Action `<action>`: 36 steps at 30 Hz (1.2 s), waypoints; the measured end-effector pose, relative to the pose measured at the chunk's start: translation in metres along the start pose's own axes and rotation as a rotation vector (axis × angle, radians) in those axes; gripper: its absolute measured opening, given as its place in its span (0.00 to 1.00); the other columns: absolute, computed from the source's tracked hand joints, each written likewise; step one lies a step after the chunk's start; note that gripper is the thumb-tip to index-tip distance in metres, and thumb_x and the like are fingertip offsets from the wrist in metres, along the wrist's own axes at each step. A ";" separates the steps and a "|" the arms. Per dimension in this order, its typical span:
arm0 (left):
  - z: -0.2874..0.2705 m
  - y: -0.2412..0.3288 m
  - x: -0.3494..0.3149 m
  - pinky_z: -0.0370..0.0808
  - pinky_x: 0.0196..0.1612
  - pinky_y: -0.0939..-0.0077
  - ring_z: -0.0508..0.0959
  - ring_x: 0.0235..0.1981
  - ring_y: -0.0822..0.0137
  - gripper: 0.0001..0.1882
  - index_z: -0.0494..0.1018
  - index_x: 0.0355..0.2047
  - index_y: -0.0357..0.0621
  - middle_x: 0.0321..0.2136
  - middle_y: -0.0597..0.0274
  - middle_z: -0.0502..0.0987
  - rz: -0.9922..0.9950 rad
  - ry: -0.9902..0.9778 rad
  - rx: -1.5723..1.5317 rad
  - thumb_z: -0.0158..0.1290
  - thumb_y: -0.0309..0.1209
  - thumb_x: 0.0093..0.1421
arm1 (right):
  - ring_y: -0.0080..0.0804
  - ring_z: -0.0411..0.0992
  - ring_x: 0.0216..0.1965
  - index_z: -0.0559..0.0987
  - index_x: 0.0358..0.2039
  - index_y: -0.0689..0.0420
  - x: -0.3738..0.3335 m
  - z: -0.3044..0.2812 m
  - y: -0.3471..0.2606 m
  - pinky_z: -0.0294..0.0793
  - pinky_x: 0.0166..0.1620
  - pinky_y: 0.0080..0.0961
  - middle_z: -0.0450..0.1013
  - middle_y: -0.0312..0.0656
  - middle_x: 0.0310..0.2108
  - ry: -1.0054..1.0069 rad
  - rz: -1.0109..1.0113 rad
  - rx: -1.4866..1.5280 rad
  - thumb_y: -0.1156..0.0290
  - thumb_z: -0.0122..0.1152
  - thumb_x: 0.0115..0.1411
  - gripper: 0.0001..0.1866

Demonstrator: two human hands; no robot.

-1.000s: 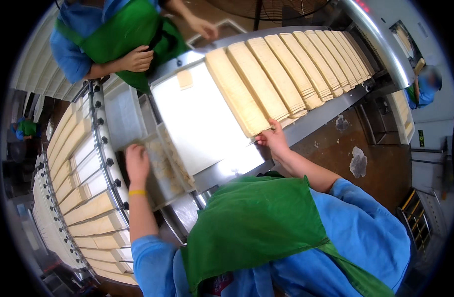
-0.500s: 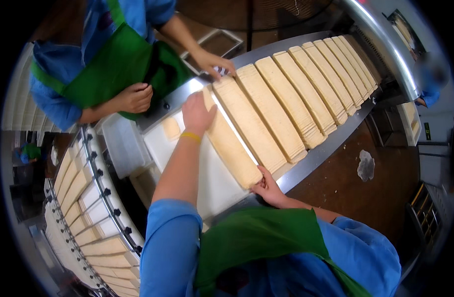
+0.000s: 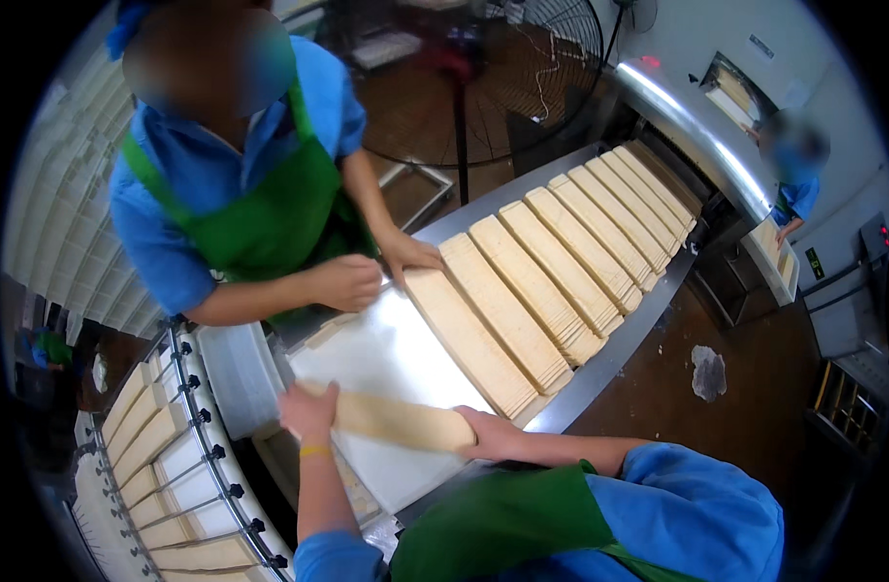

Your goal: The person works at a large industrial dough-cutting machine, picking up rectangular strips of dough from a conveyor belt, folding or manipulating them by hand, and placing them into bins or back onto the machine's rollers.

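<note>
Between my two hands is a long, pale-yellow strip of what looks like layered dough sheets point(image 3: 401, 420), slightly blurred and lying nearly crosswise. My left hand point(image 3: 308, 412), with a yellow band at its wrist, grips the left end. The right end is held by my right hand point(image 3: 493, 434), its fingers around the tip. Under the strip lies a white board point(image 3: 367, 354). Just beyond, a row of similar layered strips point(image 3: 473, 344) covers the metal table point(image 3: 561, 412). Across from me, a co-worker's hand point(image 3: 410, 254) touches the nearest strip's far end; the other hand point(image 3: 347, 283) is closed.
A curved rack conveyor point(image 3: 202, 417) with black knobs and more strips runs at the left. A translucent plastic bin point(image 3: 241, 378) stands beside it. At the far right, a shiny metal machine hood point(image 3: 701, 136) covers the table's end. A large fan point(image 3: 522, 87) stands behind.
My hands have lifted the nearest strip off the row, brought it toward me and turned it crosswise. The co-worker's hands have shifted toward the row's near end. My view has tilted up.
</note>
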State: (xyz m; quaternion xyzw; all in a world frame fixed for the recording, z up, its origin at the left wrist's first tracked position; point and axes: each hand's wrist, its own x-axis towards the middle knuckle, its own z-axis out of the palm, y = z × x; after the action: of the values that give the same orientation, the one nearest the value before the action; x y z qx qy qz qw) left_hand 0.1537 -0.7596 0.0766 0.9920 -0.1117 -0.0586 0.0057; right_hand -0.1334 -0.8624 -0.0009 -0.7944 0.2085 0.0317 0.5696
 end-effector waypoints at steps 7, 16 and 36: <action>0.059 -0.148 -0.060 0.71 0.46 0.60 0.74 0.42 0.50 0.37 0.68 0.42 0.35 0.39 0.46 0.73 -0.024 0.119 -0.605 0.69 0.47 0.39 | 0.58 0.68 0.42 0.57 0.60 0.46 0.023 0.005 0.006 0.70 0.47 0.41 0.61 0.61 0.45 -0.042 -0.057 -0.286 0.64 0.70 0.40 0.45; 0.003 -0.312 -0.143 0.71 0.46 0.60 0.75 0.42 0.47 0.36 0.68 0.46 0.35 0.40 0.42 0.75 -0.144 0.567 -0.551 0.63 0.51 0.46 | 0.47 0.60 0.53 0.58 0.59 0.56 0.003 0.094 -0.099 0.62 0.57 0.39 0.61 0.52 0.49 -0.155 -0.447 -0.221 0.66 0.75 0.38 0.48; 0.042 -0.693 -0.247 0.70 0.40 0.53 0.74 0.35 0.43 0.10 0.71 0.32 0.37 0.29 0.42 0.75 -0.414 0.428 -0.261 0.45 0.31 0.57 | 0.38 0.61 0.52 0.58 0.58 0.57 -0.110 0.409 -0.221 0.63 0.55 0.30 0.57 0.49 0.50 -0.744 -0.306 0.193 0.68 0.59 0.58 0.30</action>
State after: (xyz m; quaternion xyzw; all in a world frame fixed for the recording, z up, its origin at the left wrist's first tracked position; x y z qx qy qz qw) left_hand 0.0630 -0.0294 0.0462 0.9744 0.1044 0.1377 0.1439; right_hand -0.0763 -0.3956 0.0849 -0.6937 -0.1299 0.2119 0.6760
